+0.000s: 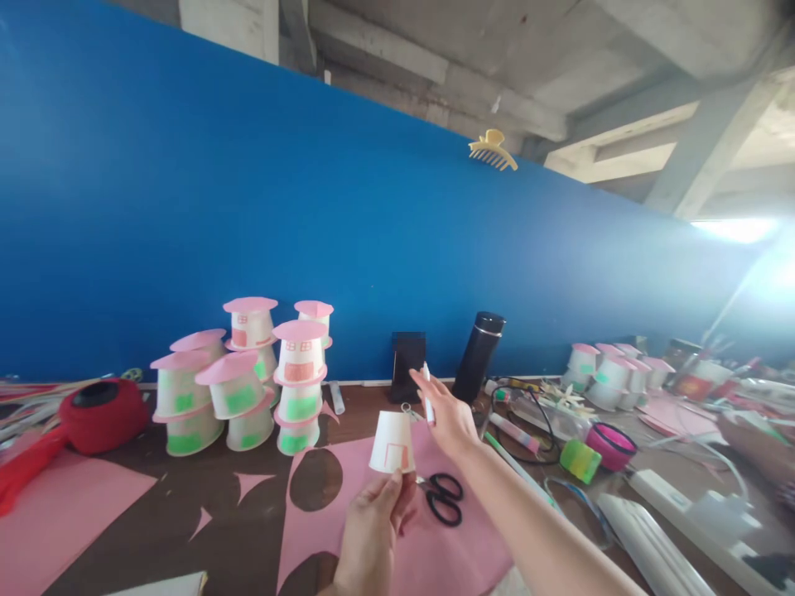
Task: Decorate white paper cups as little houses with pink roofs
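My left hand pinches the lower rim of an upturned white paper cup, which has a reddish door outline, partly coloured in, near its rim. To the right and slightly farther off, my right hand holds a slim white marker upright between its fingers, apart from the cup. Below both hands lies a pink paper sheet with round holes cut from it. Black-handled scissors rest on the sheet just right of the cup, their blades partly hidden behind my left hand.
Stacked cups with pink paper roofs stand at the left, beside a red tape-like roll. Along the blue partition are a black bottle and a dark upright block. Markers, a pink ring and a power strip crowd the right.
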{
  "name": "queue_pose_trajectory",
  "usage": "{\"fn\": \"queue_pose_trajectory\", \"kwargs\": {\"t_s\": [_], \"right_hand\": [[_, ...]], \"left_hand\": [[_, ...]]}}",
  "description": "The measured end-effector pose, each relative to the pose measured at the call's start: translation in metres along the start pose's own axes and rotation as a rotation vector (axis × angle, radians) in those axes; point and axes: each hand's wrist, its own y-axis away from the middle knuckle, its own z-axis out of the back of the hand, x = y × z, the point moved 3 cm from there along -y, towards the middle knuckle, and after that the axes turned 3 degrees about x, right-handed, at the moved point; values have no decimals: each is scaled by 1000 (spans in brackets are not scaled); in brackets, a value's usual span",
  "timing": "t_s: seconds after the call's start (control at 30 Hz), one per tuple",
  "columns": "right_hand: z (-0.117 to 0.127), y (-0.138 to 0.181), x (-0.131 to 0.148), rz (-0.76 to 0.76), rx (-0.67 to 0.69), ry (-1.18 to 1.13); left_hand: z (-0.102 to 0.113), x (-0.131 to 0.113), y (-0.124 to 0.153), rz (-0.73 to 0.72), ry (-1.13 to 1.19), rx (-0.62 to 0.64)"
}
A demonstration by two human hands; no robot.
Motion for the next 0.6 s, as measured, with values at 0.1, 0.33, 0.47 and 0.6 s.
{"fn": "queue_pose_trajectory", "kwargs": {"t_s": [0.1, 0.33, 0.47, 0.6], "right_hand": [[-16, -10, -6, 51, 97, 103], [-36, -25, -14, 98, 195, 273], [-37, -30, -20, 79, 208, 306], [-38, -34, -26, 52, 207, 327]], "left_hand": [[3, 0, -4, 40, 11, -34], [6, 9, -14, 37, -24, -54], [6, 11, -16, 56, -30, -69], [5, 11, -16, 85, -31, -65]]}}
